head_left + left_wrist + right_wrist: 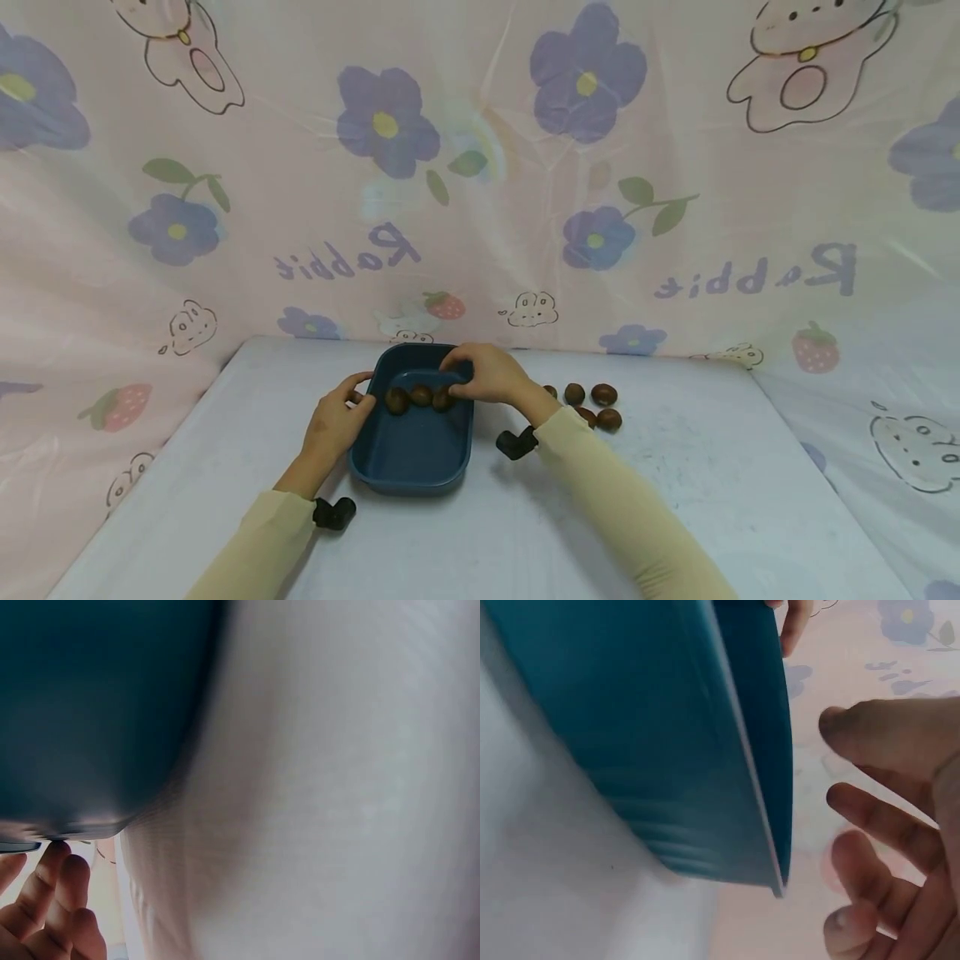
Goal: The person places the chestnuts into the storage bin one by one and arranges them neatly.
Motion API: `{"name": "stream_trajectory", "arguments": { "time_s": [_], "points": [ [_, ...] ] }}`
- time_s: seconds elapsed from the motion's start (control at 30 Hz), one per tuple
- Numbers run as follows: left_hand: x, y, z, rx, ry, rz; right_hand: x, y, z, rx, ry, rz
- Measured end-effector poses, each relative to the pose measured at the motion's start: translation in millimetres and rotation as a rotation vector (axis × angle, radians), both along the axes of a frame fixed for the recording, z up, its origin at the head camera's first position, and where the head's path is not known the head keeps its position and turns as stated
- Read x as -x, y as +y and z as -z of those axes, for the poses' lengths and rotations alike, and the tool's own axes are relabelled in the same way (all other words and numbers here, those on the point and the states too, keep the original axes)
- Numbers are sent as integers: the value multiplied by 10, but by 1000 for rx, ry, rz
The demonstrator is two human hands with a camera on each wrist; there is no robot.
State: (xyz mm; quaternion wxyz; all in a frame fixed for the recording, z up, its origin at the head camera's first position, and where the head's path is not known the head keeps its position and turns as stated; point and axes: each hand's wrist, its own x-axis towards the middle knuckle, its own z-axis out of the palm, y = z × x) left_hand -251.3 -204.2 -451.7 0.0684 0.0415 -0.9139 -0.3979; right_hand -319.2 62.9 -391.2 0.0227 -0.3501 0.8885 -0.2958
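A dark blue rectangular tub (408, 477) stands on the white table. Three round brown nuts, like chestnuts (397, 402), lie inside it in a row. My left hand (335, 425) touches the tub's left rim; in the left wrist view its fingers (72, 881) are fairly straight at the tub's edge. Over the right rim reaches my right hand (491, 375), its thumb just by the rightmost nut. In the right wrist view the fingers (877, 817) are spread and loosely bent, with nothing between them and the thumb.
Several more brown nuts (603, 394) lie on the table (675, 500), right of the tub; my right forearm partly covers some. Behind the table hangs a pink cloth (480, 233) printed with flowers and rabbits. A black wrist camera (334, 513) sits at my left cuff.
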Motion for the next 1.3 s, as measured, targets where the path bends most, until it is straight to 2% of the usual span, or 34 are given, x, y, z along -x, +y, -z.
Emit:
{"name": "stream_trajectory", "arguments": {
  "time_s": [0.33,0.6,0.9,1.3],
  "points": [
    [-10,-11,13,-13,5,15,-130,199,-108,-41,61,59],
    [-14,-10,21,6,1,5,-159,400,-132,-119,92,108],
    [-12,-13,24,11,21,8,-245,615,-183,-163,97,164],
    [-22,-4,9,-1,27,6,-337,881,-121,-240,102,188]
  ]
}}
